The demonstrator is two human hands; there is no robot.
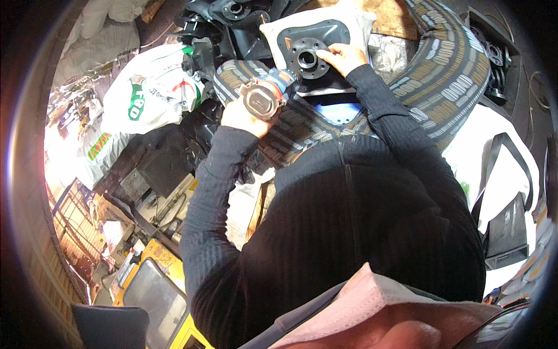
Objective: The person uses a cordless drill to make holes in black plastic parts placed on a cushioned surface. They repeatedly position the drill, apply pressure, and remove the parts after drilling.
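1. Up on the person's head it sits, the left one of a side-by-side pair, a wide fisheye looking down
2. It's facing steeply downward and out over the front of the body, picture upright, with the black top (pixel 372 215) filling the lower middle
3. Ever so close to the lens, there's the pink mask (pixel 372 296), crowding the bottom edge
4. Farther out, at arm's reach, both above mid-frame: the left hand (pixel 247 119) and the right hand (pixel 347 59), caught from above
5. And what a sweep, from brown ribbed surface (pixel 36 238) to white bag (pixel 503 136), lines bowing toward the dark, rounded rim
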